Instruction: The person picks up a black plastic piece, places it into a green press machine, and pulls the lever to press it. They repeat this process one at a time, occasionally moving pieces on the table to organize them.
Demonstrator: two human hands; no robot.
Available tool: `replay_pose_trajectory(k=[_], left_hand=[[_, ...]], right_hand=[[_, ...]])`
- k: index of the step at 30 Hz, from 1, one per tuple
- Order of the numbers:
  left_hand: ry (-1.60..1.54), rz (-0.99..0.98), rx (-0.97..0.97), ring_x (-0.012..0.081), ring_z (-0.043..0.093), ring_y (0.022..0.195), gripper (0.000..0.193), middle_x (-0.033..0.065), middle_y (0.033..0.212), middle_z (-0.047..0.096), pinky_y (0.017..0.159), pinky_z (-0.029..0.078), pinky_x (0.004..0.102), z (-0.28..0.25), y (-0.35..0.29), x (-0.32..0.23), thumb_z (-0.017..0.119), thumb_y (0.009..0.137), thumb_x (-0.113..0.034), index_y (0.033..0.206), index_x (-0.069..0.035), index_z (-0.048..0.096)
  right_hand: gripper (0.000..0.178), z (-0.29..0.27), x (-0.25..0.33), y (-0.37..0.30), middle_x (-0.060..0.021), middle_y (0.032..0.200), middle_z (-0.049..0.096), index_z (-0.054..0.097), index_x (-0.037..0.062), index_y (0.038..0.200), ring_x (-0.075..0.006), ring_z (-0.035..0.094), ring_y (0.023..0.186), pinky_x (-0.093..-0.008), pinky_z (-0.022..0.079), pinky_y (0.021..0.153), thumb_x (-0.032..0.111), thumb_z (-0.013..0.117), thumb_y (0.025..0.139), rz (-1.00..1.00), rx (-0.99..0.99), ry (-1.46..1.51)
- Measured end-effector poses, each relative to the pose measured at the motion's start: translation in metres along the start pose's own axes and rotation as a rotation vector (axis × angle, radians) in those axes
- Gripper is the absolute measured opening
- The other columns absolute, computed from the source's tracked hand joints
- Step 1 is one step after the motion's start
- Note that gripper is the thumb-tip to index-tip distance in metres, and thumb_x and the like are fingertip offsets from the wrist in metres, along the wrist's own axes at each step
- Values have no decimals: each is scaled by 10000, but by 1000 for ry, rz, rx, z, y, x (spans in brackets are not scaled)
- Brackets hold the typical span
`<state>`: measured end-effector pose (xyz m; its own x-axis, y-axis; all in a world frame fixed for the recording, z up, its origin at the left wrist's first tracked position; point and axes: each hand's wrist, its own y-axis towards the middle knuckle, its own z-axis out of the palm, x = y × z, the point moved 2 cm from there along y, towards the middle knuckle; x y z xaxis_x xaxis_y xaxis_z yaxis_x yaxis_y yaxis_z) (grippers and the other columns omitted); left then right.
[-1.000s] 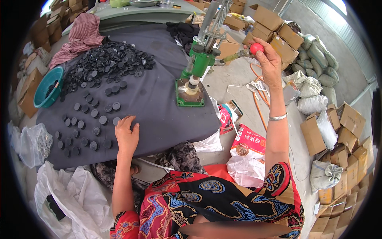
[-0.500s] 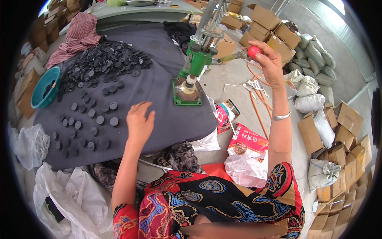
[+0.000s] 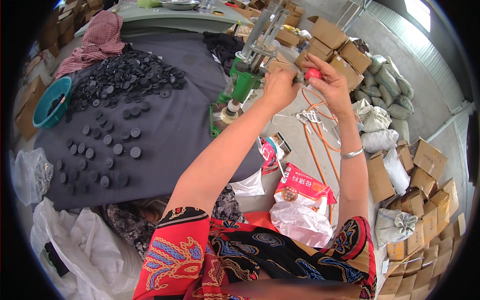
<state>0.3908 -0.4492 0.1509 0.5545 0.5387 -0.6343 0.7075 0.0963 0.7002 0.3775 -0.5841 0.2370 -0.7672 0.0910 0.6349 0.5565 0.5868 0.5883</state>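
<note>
A green hand-operated lever press (image 3: pixel 244 85) stands at the right edge of the cloth-covered table. My right hand (image 3: pixel 334 90) has its thumb and fingers on the red ball knob (image 3: pixel 313 74) at the end of the lever. Beside it, my left hand (image 3: pixel 281 90) is closed around the lever nearer the press body; its fingertips are partly hidden. My left forearm crosses in front of the press base (image 3: pixel 215 122) and covers part of it. On the left, several round black caps (image 3: pixel 107 140) lie loose before a large heap of similar caps (image 3: pixel 130 75).
A teal basin (image 3: pixel 52 102) holding some black pieces sits at the table's left, near a checked red cloth (image 3: pixel 95 42). Orange hose (image 3: pixel 312 145) and a red-and-white sack (image 3: pixel 302 195) lie right of the table. Cardboard boxes (image 3: pixel 430 200) and stuffed sacks (image 3: pixel 385 85) line the right side.
My left hand has moved from above the table, open, up and right to the lever. The right hand stays on the red knob, slightly lower. The whole view has shifted a little.
</note>
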Motion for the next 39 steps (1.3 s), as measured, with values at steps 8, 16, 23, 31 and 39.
replay_pose_trajectory(k=[8,16,23,31,39], left_hand=[[-58,-2,-76,350,608,889,153,139,786,650,797,421,513,4,3,7,714,779,-200,816,-64,654],[-73,9,-71,358,613,868,142,152,777,651,770,435,506,1,2,2,698,786,-201,814,-68,656],[-31,77,-156,405,625,761,181,206,777,641,666,498,479,0,-1,4,718,761,-176,841,-25,659],[-38,-15,-40,355,615,867,155,158,812,651,808,425,515,4,1,6,690,791,-229,855,-89,676],[-46,-76,8,355,621,875,159,158,835,663,836,422,510,0,1,5,676,805,-235,877,-94,689]], right_hand=[[384,10,34,8,-166,1002,630,618,18,1105,-312,623,947,-366,506,831,233,730,807,241,39,-1169],[327,4,42,5,-174,952,625,605,20,987,-356,607,872,-408,482,729,236,720,770,87,-71,-1176],[294,2,44,6,-166,928,630,621,10,1033,-345,615,864,-397,480,725,153,676,782,-104,164,-927],[368,8,43,12,-195,783,629,638,-9,988,-354,621,731,-404,483,651,321,693,833,12,155,-1280],[460,0,44,12,-214,681,604,646,24,981,-420,602,678,-476,477,625,466,636,855,-118,100,-1190]])
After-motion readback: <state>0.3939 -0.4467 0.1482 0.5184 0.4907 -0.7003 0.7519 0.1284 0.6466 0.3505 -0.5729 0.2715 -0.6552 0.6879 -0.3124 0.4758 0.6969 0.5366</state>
